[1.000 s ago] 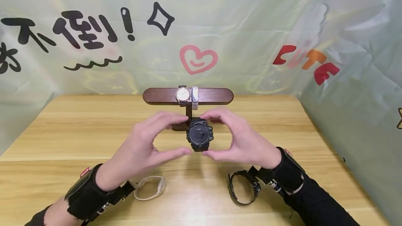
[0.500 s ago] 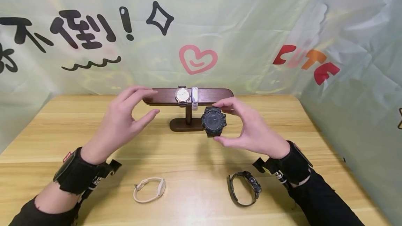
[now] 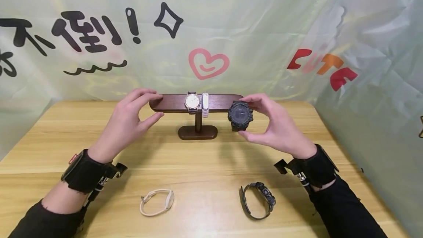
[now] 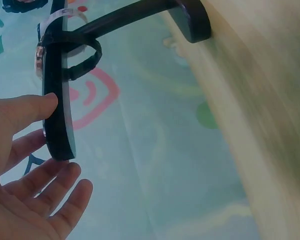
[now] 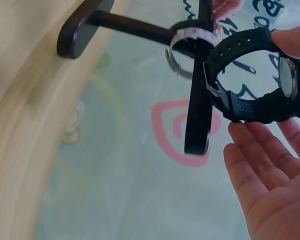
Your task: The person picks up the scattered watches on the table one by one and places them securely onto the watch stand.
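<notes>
My right hand (image 3: 281,124) pinches a chunky black digital wristwatch (image 3: 240,114) by the top and bottom of its case, thumb below. In the right wrist view its buckled strap (image 5: 247,40) forms a loop beside the bar's free end. The dark brown wooden watch stand (image 3: 198,133) is a T shape. My left hand (image 3: 123,122) holds the bar's left end between thumb and fingers. Around the middle of the bar sit a gold-rimmed watch with a dark strap (image 3: 192,101) and a pale smart band (image 3: 205,103), side by side.
On the wooden table (image 3: 198,168), nearer to me, a white looped watch (image 3: 156,202) lies at left and another black watch (image 3: 258,200) at right. A printed cloth backdrop (image 3: 264,28) hangs behind the table and along its right side.
My left hand has let go of the black watch and moved left to the bar's end. My right hand has carried the watch right and up, to the bar's right end.
</notes>
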